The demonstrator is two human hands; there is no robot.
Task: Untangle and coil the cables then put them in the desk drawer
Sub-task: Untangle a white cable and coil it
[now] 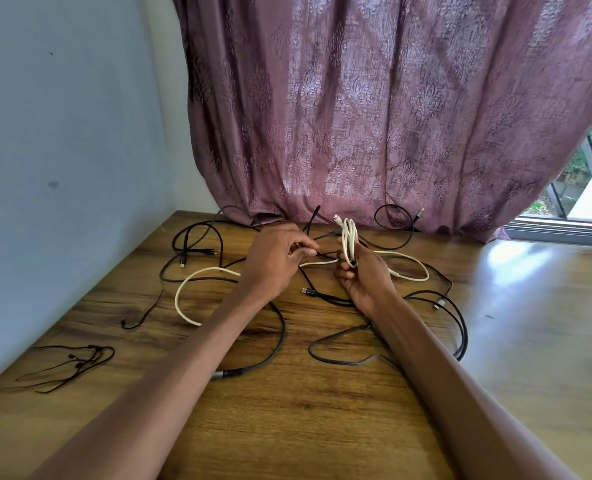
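The right hand (363,275) grips a partly wound coil of the white cable (350,242), fingers curled round the base of the loops so that the bundle stands upright above the fist. Holding it this way keeps the finished turns from springing apart while more length is fed in. One white connector end projects at the top of the coil.

The left hand (273,258) pinches a thin strand between thumb and fingertips, just beside the coil. Black and white strands cross at that spot, so I cannot tell for certain which one is pinched. The probable purpose is to guide or free the next length before it joins the coil.

The uncoiled remainder of the white cable lies on the wooden desk (287,427). One length sweeps out in a wide loop to the left, passing under the left forearm. Another trails to the right of the coil.

Several black cables (460,327) lie scattered and overlapped around both hands, not yet sorted. A thin black earphone lead (76,362) lies well apart near the left edge, by the wall.

No desk drawer is in view. A patterned purple curtain (374,116) hangs behind the desk.

No brand, label or legible writing can be read on any cable or connector.
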